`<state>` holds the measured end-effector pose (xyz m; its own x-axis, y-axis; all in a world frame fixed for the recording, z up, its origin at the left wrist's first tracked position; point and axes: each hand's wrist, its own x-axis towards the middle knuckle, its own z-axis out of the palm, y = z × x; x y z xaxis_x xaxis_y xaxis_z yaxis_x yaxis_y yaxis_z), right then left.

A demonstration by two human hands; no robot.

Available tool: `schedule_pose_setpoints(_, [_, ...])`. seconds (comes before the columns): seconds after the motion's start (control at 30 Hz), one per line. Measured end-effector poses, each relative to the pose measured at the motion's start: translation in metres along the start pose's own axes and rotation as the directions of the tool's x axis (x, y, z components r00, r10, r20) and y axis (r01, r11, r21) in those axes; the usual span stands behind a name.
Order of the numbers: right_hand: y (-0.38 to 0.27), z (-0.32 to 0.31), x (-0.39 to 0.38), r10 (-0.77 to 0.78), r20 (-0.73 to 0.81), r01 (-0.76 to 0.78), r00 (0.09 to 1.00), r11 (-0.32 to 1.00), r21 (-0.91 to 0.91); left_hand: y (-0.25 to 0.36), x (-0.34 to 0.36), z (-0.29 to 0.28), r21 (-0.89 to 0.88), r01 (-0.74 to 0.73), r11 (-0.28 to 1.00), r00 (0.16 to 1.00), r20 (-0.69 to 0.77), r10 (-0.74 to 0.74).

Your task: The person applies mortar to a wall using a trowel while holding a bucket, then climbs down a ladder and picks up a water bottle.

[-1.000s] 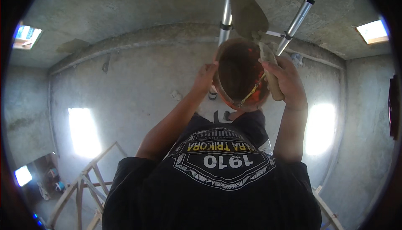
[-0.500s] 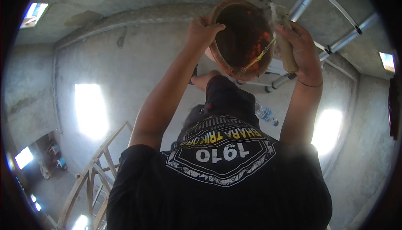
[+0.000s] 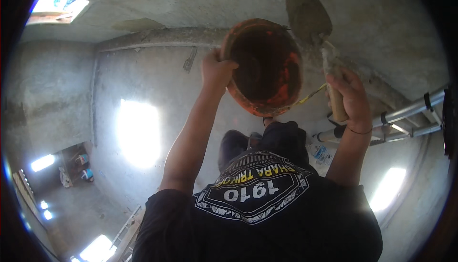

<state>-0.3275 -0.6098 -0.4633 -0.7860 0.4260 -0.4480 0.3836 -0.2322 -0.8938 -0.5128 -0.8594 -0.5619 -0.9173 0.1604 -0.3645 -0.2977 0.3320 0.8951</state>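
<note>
My left hand (image 3: 218, 72) is closed on the left rim of an orange bucket (image 3: 290, 88), its thumb over the edge. The bucket is tilted so its dark, smeared inside faces me; how much it holds is too dark to tell. To its right, my right hand (image 3: 351, 95) is wrapped round the wooden handle of a trowel (image 3: 305, 14). The trowel's broad pointed blade is held up beyond the bucket's far right rim, close to the grey wall. A thin yellow bucket handle (image 3: 312, 94) runs from the near rim toward my right fingers; whether they hold it, I cannot tell.
A metal ladder (image 3: 410, 114) lies across the view at the right. Near my right elbow is a clear plastic bottle (image 3: 321, 154). At lower left are a wooden frame (image 3: 129, 235) and several items by an opening (image 3: 82, 166). Grey rendered walls surround me.
The bucket and my left hand have shifted slightly left and down in view. My right hand has moved lower and away from the bucket with the trowel, whose blade now shows more fully.
</note>
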Motion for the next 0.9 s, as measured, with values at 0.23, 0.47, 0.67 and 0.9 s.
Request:
schedule_pose_setpoints(0.23, [-0.018, 0.132, 0.050, 0.032, 0.097, -0.014, 0.995, 0.983, -0.184, 0.027, 0.058, -0.146, -0.110, -0.269, 0.957, 0.947, -0.212, 0.242])
schedule_pose_setpoints(0.47, [0.005, 0.276, 0.064, -0.130, 0.102, 0.164, 0.986, 0.864, -0.476, 0.019, 0.100, -0.268, -0.273, -0.357, 0.893, 0.930, -0.193, 0.313])
schedule_pose_setpoints(0.67, [0.005, 0.377, 0.051, -0.034, 0.134, 0.096, 0.990, 0.863, -0.495, 0.016, 0.126, -0.391, -0.369, -0.472, 0.801, 0.882, -0.182, 0.435])
schedule_pose_setpoints(0.9, [0.010, 0.459, 0.061, -0.214, 0.290, 0.351, 0.933, 0.731, -0.586, 0.025, 0.145, -0.466, -0.281, -0.632, 0.723, 0.773, -0.291, 0.563])
